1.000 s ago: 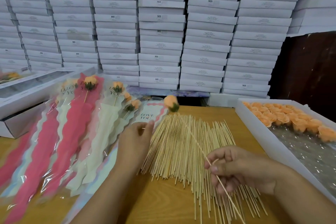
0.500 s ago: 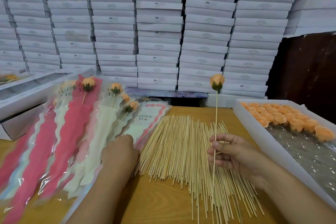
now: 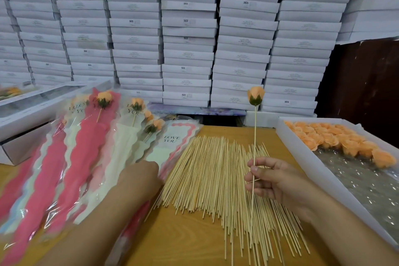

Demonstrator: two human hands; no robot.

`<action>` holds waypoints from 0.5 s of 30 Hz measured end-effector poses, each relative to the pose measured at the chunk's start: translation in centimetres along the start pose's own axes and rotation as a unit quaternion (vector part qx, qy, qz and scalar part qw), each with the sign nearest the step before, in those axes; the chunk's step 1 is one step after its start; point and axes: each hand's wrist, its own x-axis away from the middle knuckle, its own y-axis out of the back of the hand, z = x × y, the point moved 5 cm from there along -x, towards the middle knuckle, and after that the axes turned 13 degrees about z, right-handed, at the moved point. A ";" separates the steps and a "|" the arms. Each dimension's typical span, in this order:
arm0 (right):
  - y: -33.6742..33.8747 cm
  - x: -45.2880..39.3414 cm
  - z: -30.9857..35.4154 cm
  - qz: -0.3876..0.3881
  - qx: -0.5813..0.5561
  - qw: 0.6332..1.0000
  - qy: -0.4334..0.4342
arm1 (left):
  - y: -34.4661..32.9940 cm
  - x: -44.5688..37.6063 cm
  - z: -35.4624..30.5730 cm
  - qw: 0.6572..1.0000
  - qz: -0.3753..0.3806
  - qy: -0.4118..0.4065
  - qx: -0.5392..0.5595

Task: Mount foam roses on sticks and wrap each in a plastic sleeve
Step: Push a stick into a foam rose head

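My right hand pinches a thin wooden stick upright; an orange foam rose with a green base sits on its top end. Beneath that hand a heap of bare sticks lies on the wooden table. My left hand rests knuckles-up on the stack of plastic sleeves printed "LOVE YOU"; its fingers are hidden. Left of it lie several wrapped roses in pink and cream sleeves.
A white tray at the right holds several loose orange rose heads on shiny film. White lidded boxes stand at the left. Stacked white cartons wall off the back of the table.
My right hand swung the rose on its stick from leaning left to upright. My left hand slid back toward me along the sleeve stack.
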 end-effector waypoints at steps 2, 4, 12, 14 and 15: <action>0.1 0.0 0.0 -0.001 0.003 1.000 0.002 | -0.1 0.3 -0.5 0.999 -0.025 -0.007 -0.041; 0.2 -0.1 -0.1 -0.002 0.004 1.000 0.004 | -0.1 0.6 -0.9 0.997 -0.031 -0.010 -0.072; 0.4 -0.2 -0.3 -0.001 0.012 1.000 0.003 | 1.0 1.7 -1.1 0.993 -0.058 -0.001 -0.098; 0.4 -0.3 -0.3 -0.001 0.018 1.000 0.003 | 1.3 1.9 -1.1 0.994 -0.061 -0.002 -0.090; 0.4 -0.3 -0.3 -0.001 0.021 1.000 0.003 | 1.4 2.0 -1.1 0.994 -0.059 -0.004 -0.088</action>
